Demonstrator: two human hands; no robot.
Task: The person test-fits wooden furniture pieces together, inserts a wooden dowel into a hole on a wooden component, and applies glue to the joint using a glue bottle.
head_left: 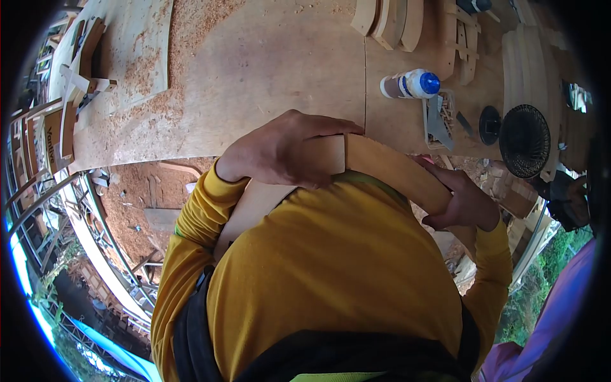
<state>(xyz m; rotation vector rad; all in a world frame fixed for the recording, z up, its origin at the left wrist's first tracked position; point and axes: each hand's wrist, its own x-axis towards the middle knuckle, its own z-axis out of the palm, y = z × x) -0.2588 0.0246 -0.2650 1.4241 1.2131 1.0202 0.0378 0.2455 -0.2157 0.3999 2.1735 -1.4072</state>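
Observation:
A curved wooden piece lies across the front of my body at the table's near edge. My right hand is wrapped round its right part, thumb below and fingers over the top. At its left end it meets another wooden piece, with a straight seam between them. My left hand grips this second piece, fingers reaching along its upper edge toward the seam. A pale wooden length runs down to the left below my left hand, partly hidden by my sleeve.
The table bears sawdust. On it are a bottle with a blue cap, a tray of small pieces, a small black fan and curved wooden parts. Wooden frames stand left. Purple cloth shows lower right.

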